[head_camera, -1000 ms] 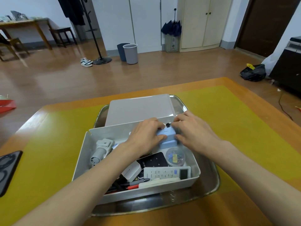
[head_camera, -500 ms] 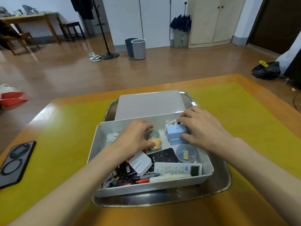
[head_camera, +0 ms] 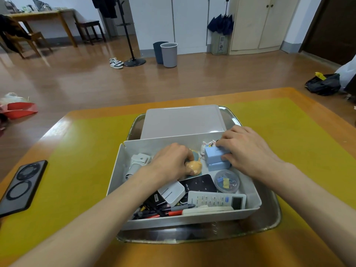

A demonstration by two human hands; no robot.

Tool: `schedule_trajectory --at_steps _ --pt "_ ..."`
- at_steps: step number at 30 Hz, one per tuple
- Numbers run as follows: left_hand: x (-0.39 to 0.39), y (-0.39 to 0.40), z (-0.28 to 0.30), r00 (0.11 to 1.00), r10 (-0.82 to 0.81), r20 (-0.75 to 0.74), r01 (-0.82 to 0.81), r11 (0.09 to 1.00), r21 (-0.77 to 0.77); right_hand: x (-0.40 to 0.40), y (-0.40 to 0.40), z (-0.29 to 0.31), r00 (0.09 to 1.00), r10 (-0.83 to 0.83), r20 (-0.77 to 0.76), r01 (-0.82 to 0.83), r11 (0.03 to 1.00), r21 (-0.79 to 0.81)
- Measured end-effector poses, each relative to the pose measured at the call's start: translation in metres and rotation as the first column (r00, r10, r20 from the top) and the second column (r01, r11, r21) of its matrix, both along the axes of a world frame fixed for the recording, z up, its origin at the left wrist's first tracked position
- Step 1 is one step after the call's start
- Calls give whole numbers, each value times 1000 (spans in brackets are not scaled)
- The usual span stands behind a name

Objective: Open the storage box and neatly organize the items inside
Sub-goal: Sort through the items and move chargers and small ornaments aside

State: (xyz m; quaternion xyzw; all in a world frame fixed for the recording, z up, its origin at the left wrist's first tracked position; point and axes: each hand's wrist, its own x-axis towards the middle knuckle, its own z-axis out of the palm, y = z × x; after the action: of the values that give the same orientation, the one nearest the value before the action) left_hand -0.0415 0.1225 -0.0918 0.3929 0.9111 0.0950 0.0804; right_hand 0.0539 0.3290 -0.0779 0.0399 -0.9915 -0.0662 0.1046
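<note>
- Your left hand (head_camera: 173,160) is curling its fingers over the orange figurine (head_camera: 194,166), mid-box.
- Your right hand (head_camera: 248,149) is pinching the blue block (head_camera: 215,158), just right of it, against the storage box (head_camera: 192,220)'s far wall.
- Lid (head_camera: 183,120) is lying behind.
</note>
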Motion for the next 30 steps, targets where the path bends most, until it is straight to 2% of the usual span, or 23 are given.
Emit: schedule_trajectory --at_steps 20,23,25,30 --pt "0 3 -2 998 -53 -31 53 999 -3 4 4 0 999 -50 -3 50 998 -31" --pt "-4 -7 6 994 -95 -58 98 993 58 3 3 1 999 -48 -7 48 997 -59" --pt "-13 -20 16 993 -61 -97 73 990 121 3 2 2 999 -46 -13 45 996 -80" --pt "-29 -41 21 990 -5 -138 5 1000 5 3 0 2 999 -45 10 45 996 -75"
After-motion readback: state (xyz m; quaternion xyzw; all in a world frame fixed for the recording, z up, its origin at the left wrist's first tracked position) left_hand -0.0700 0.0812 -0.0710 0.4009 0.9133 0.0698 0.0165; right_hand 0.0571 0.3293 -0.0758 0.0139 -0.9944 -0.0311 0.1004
